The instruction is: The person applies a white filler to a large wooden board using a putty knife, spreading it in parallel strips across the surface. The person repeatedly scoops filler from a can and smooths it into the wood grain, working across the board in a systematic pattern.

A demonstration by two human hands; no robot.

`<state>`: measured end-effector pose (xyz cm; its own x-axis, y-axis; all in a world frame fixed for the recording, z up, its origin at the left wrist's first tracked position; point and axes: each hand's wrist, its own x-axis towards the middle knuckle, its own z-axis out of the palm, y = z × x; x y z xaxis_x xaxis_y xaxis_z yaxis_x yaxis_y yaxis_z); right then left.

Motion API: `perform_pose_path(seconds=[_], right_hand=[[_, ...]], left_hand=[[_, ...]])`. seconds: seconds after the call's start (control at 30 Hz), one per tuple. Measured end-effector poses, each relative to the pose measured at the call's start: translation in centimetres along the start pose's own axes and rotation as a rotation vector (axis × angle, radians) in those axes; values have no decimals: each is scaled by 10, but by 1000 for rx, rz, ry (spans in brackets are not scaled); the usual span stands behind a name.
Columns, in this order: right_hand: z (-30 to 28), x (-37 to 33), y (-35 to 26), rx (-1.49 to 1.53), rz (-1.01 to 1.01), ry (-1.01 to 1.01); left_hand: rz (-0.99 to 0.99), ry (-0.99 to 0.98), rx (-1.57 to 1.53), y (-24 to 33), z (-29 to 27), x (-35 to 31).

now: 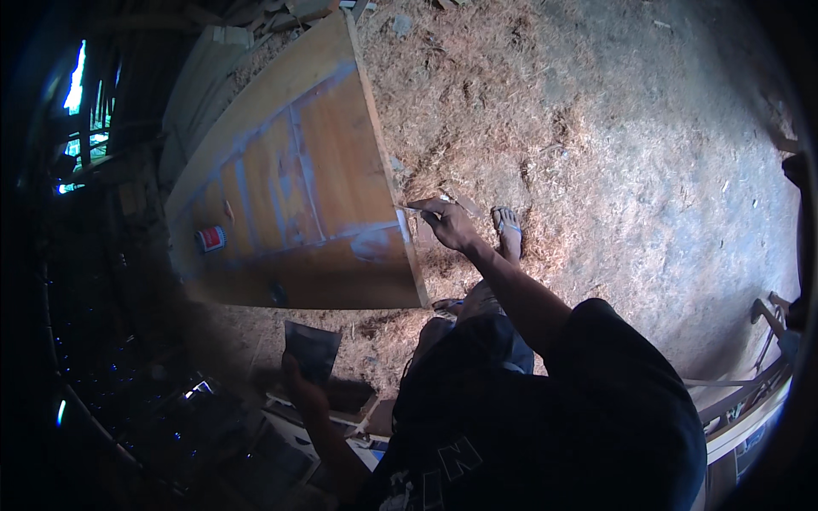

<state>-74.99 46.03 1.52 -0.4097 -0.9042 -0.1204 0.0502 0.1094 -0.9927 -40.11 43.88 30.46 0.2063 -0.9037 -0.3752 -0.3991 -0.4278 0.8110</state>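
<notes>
A large wooden panel (341,145) lies to the left, with pale bluish-white smears along its joints. My right hand (452,228) is at its near right edge, index finger stretched toward the wood and the other fingers closed. A thin pale sliver shows at the fingertips, too small to name. Lower left, my left hand (305,390) grips a dark, flat rectangular sheet (313,351) by its lower edge, apart from the panel. A red and white can (210,239) stands on the panel's left part, near a small orange-brown piece (228,209).
Wood shavings (477,94) cover the ground on the right. My sandalled foot (506,223) is beside the panel's right edge. Wooden frames (349,417) stand behind my left hand, and more wooden furniture parts (750,387) are at the lower right. Boards (204,77) lie at the back left.
</notes>
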Motion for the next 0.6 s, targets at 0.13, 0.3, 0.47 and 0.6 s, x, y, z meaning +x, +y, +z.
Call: perform_pose_path(seconds=[0.13,0.3,0.47,0.6], right_hand=[[13,-20,-3,97,-92,-75],[8,-54,10,-92,-30,-350],[-17,-61,18,795,287,-123],[-68,-52,12,622,422,89]], left_hand=[[71,145,225,-3,-11,-6],[2,56,-118,5,13,-3],[117,-121,-130,23,38,18],[89,-127,-215,14,47,24]])
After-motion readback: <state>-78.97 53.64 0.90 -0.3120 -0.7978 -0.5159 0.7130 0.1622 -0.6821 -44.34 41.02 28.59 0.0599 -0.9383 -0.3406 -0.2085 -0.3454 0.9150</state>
